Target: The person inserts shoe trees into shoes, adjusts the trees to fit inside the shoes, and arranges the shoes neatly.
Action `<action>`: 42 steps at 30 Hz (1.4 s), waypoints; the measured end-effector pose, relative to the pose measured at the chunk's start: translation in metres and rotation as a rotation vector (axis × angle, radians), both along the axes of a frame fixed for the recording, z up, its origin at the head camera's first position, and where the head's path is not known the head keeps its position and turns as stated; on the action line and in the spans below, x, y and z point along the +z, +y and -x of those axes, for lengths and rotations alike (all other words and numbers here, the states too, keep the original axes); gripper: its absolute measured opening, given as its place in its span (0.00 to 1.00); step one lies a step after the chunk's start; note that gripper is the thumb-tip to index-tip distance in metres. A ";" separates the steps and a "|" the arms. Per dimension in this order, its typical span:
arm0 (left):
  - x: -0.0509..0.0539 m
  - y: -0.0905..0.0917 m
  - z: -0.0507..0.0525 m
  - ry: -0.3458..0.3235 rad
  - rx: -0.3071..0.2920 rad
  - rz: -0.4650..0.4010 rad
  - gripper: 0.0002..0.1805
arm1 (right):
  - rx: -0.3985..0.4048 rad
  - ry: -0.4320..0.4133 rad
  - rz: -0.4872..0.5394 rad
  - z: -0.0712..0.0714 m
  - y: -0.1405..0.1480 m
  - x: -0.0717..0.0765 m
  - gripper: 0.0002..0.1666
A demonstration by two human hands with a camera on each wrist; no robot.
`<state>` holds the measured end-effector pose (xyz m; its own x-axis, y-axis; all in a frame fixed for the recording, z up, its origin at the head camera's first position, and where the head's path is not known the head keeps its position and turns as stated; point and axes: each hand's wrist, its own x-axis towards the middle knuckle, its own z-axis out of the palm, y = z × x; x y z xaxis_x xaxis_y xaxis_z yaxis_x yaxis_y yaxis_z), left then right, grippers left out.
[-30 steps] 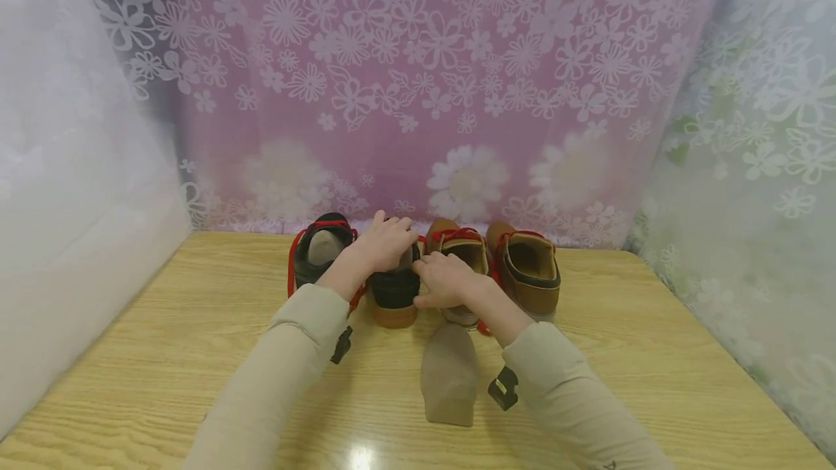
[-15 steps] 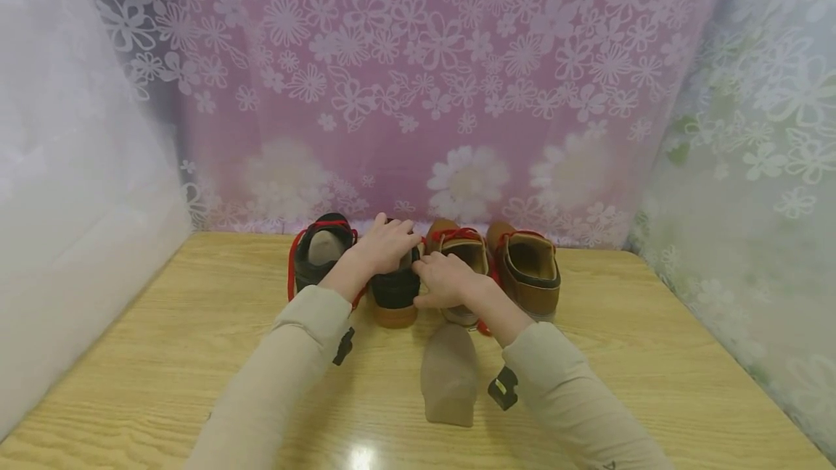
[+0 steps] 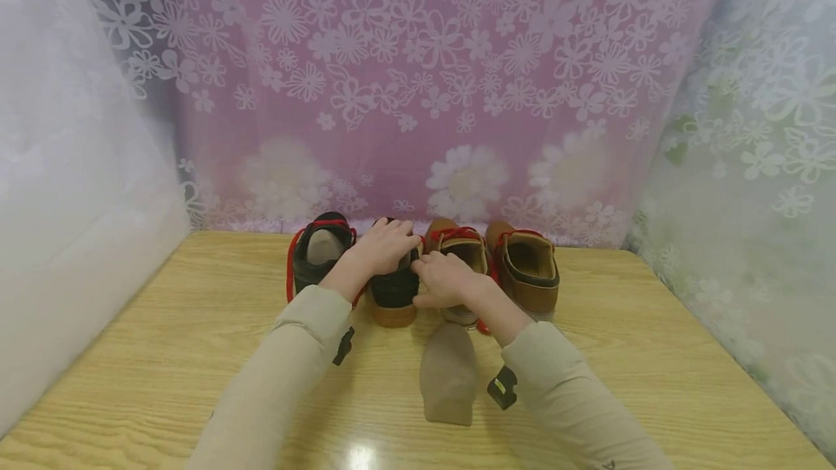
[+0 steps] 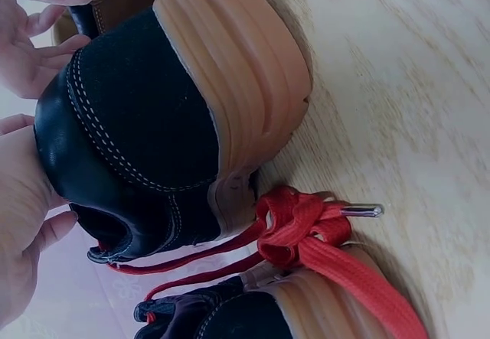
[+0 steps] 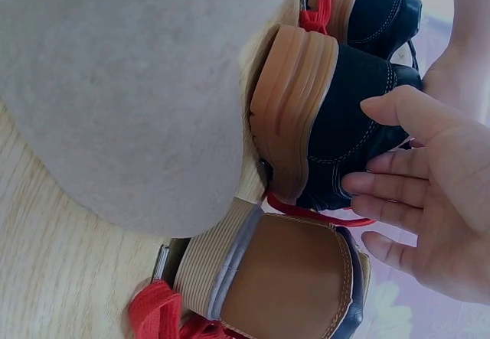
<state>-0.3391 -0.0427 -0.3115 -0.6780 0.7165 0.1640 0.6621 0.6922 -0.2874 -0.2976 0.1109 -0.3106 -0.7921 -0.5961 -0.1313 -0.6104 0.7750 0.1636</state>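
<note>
The worktop (image 3: 163, 325) is pale yellow-brown with a wood grain, and a bright glare shows near its front edge. Four shoes stand on it in a row along the back, heels forward: on the left a black shoe (image 3: 303, 278) and a second black shoe (image 3: 395, 294), both on tan soles; on the right a brown shoe (image 5: 283, 278) and a second brown shoe (image 3: 538, 299). A beige insole (image 3: 448, 376) lies in front of them. A metal-tipped red lace (image 5: 157, 308) trails beside the brown pair.
</note>
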 end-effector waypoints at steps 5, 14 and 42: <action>-0.002 -0.001 0.001 0.018 -0.012 0.003 0.16 | 0.007 0.014 -0.007 0.000 0.000 0.000 0.31; -0.004 0.000 0.003 0.042 -0.033 -0.003 0.14 | 0.001 0.015 -0.004 -0.001 0.000 0.000 0.30; -0.001 -0.012 -0.018 0.171 0.043 -0.179 0.17 | 0.082 -0.033 0.155 -0.039 0.021 0.017 0.19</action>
<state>-0.3210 -0.0548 -0.3123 -0.6589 0.6369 0.4002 0.5831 0.7686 -0.2632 -0.2590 0.1319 -0.2938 -0.7367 -0.6738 -0.0578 -0.6758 0.7367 0.0246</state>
